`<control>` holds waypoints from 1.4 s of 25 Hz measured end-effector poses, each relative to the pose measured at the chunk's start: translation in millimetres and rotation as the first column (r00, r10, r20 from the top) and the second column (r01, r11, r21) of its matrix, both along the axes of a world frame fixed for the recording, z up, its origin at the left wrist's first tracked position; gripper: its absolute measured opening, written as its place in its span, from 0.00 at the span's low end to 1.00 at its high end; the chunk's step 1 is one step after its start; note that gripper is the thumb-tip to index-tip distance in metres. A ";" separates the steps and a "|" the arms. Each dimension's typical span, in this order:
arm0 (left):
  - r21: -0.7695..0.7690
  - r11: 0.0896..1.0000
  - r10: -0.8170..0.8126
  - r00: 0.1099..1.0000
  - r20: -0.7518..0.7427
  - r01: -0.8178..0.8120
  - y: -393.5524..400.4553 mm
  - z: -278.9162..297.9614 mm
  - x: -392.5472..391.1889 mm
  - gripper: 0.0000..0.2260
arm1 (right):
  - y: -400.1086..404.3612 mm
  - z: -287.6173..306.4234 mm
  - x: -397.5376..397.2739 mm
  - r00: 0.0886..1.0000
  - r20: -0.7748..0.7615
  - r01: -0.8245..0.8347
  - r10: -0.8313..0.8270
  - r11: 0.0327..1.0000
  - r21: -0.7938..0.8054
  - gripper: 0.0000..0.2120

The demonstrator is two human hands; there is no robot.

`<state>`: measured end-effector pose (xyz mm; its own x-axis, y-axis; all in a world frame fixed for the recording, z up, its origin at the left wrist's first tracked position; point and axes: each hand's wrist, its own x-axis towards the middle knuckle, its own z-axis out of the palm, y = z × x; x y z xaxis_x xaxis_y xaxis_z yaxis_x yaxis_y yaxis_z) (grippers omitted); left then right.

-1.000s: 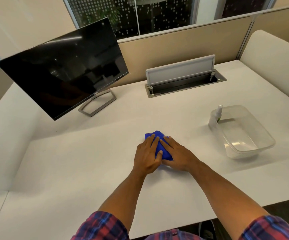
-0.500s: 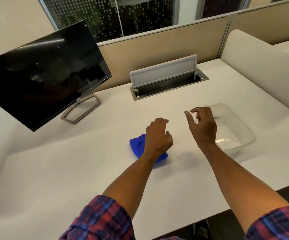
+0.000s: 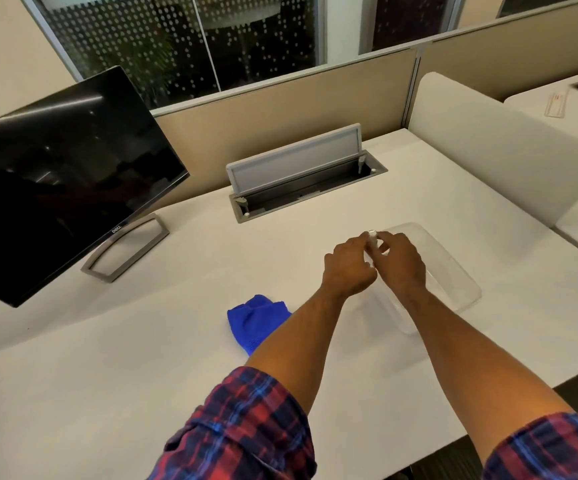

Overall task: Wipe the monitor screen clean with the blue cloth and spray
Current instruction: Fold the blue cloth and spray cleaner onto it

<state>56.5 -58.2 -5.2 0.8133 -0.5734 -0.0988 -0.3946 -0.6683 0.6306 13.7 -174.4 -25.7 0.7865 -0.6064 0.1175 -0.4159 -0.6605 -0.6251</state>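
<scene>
Step in hand: fetching the spray. Both hands meet at the near-left corner of the clear plastic tub (image 3: 453, 271), at about 2 o'clock from the blue cloth (image 3: 256, 320). The left hand (image 3: 348, 268) and the right hand (image 3: 401, 265) have their fingers curled round a small clear spray bottle (image 3: 371, 237), of which only the pale cap shows between the fingertips. Grip, both hands: closed on the bottle. It looks like the cap is being worked off or the bottle lifted out, though I cannot tell which.

The cloth lies bunched on the white table (image 3: 107, 375), untouched, partly behind the left forearm. The monitor (image 3: 62, 174) stands at 10 o'clock from the cloth, well apart from both hands, screen dark and tilted, not yet wiped.

Containers: the tub is transparent and shallow. Apart from the bottle at its corner I see nothing in it (whether the bottle's base sits inside or is already lifted is hidden by the hands). The cable box (image 3: 304, 181) at 12 o'clock has its lid up; its contents are too dark to make out.

Next move, as I judge it: free one hand for the cloth, carry the bottle towards the screen, nozzle pointed at cloth or glass. Early in the task.
</scene>
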 end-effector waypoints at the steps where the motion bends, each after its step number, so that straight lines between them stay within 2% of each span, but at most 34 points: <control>1: -0.019 1.000 0.001 1.000 0.003 -0.001 -1.7 -1.3 0.1 0.32 | -2.5 -0.3 2.1 1.000 -0.009 -0.009 0.009 1.000 0.008 0.23; 4: -0.080 0.997 0.005 0.999 0.048 -0.001 -7.4 0.4 0.1 0.31 | -7.4 4.7 5.5 0.999 0.043 0.019 -0.017 0.999 -0.037 0.23; 7: -0.170 0.985 0.009 0.996 0.084 0.006 -13.1 10.8 -2.1 0.32 | -4.6 18.4 7.3 0.959 0.271 0.100 -0.077 0.992 -0.072 0.18; 10: -0.283 0.959 0.048 0.984 0.173 0.003 -10.4 24.0 -3.0 0.31 | 7.7 34.0 9.6 0.881 0.469 0.068 -0.067 0.998 0.014 0.13; 12: -0.308 0.951 0.072 0.959 0.274 0.017 2.0 26.5 -3.3 0.29 | 23.5 41.2 10.9 0.854 0.518 -0.013 -0.051 0.993 0.120 0.11; 14: -0.301 0.953 0.090 0.947 0.309 0.008 22.4 22.2 -3.9 0.26 | 42.9 42.0 11.2 0.866 0.500 -0.101 -0.008 0.977 0.190 0.10; 17: -0.215 0.976 0.100 0.957 0.271 -0.041 62.9 2.7 -10.2 0.18 | 70.6 27.7 5.7 0.889 0.439 -0.246 0.133 0.946 0.211 0.10; 20: -0.083 0.994 0.098 0.958 0.270 -0.078 102.0 -16.0 -17.2 0.11 | 94.1 10.1 1.0 0.930 0.286 -0.320 0.233 0.895 0.312 0.13; 23: 0.028 0.994 0.098 0.966 0.240 -0.108 134.9 -23.9 -21.7 0.12 | 117.2 3.0 3.1 0.960 0.080 -0.258 0.269 0.734 0.628 0.19; 25: 0.128 0.989 0.052 0.980 0.194 -0.078 155.3 -28.7 -23.5 0.13 | 129.3 -0.3 1.9 0.928 -0.102 -0.155 0.360 0.617 0.771 0.22; 26: 0.159 0.985 0.032 0.984 0.175 -0.060 164.9 -31.8 -25.4 0.13 | 135.9 -4.7 0.3 0.903 -0.136 -0.140 0.408 0.577 0.805 0.22; 27: 0.169 0.984 0.030 0.986 0.161 -0.058 173.1 -33.6 -27.7 0.14 | 142.2 -9.5 -0.2 0.888 -0.136 -0.155 0.438 0.566 0.810 0.21; 30: 0.134 0.985 0.088 0.985 0.151 -0.109 187.4 -34.8 -33.9 0.15 | 158.1 -15.0 2.8 0.886 -0.125 -0.226 0.446 0.652 0.724 0.23; 35: 0.092 0.984 0.139 0.979 0.151 -0.154 189.8 -22.0 -33.4 0.12 | 166.7 -8.8 10.6 0.890 -0.062 -0.312 0.451 0.705 0.637 0.22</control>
